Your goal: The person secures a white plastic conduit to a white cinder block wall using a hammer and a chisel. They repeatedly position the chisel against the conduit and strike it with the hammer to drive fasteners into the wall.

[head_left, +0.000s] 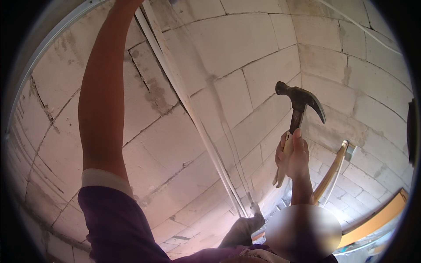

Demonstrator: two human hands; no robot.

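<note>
My right hand [297,154] is closed around the pale handle of a claw hammer [300,98], held up with its dark head at the top. The hammer's face points left and its curved claw points right; nothing touches the head. My left forearm [101,109], below a purple sleeve with a white cuff, reaches up to the top edge. The left hand lies past that edge, close to the upper end of a long pale strip [193,115] slanting along the block wall. Near the strip's lower end is another person's hand [252,221], its grip unclear.
Pale block walls [245,41] with rough joints meet in a corner to the right. A curved metal rail [48,41] runs along the upper left. At right stand a wooden pole [332,171] and an orange-brown board [377,221]. A white cable [359,27] crosses the upper right.
</note>
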